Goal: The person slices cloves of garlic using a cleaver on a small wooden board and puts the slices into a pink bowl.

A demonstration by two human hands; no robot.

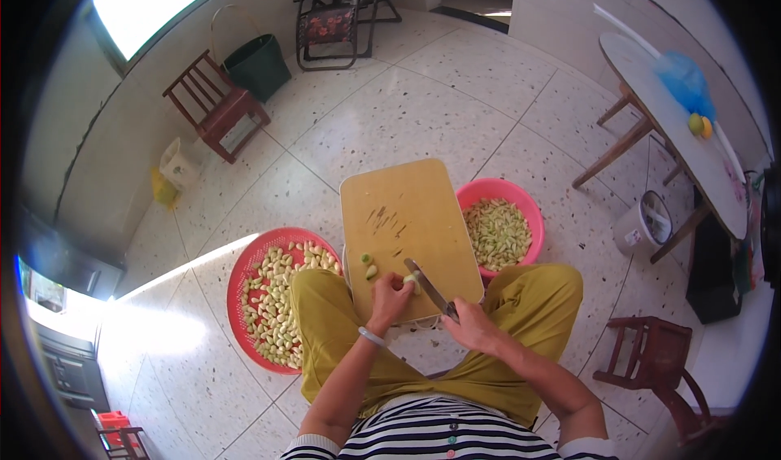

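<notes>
A wooden-topped board (406, 210) lies before me between my knees. My right hand (470, 326) grips the dark handle of a knife (429, 286), its blade slanting up and left over the board. With its fingertips my left hand (390, 298) holds a pale green vegetable piece (413, 282) down on the board, against or close beside the blade. Two small green pieces (371, 271) lie left of the blade. To the left, a red perforated basket (241, 332) holds many whole pale green pieces. A pink basin (536, 216) at the right holds many slimmer cut pieces.
My knees flank the board. Around the tiled floor stand a small wooden chair (226, 115), a green bucket-like bag (259, 66), a folding chair (327, 27), a white bin (640, 225), an oval table (677, 136) and another wooden chair (656, 353) at right.
</notes>
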